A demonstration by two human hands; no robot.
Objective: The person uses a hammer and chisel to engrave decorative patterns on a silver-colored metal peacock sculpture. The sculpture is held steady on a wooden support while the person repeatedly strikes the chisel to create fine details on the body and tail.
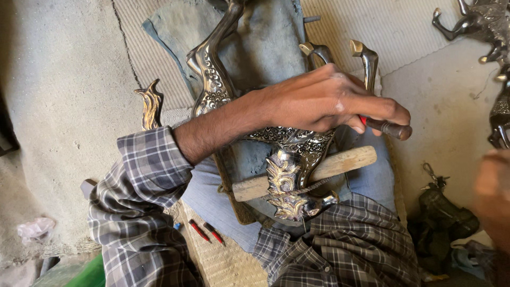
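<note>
centre frame, left hand [324, 101] clamped round dark-handled red-collared tool [390, 128], pressing down on engraved silver-and-gold metal horse figurine [289, 154] laid across lap on pale wooden stick [340, 163], probably for steadiness. right edge, blurred right hand [491, 191], grip unclear.

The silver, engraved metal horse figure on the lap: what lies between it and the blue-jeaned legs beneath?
In the head view, a pale wooden stick crosses under the silver engraved metal horse figure, above the blue-jeaned legs. The left hand grips a dark-handled tool above.
</note>
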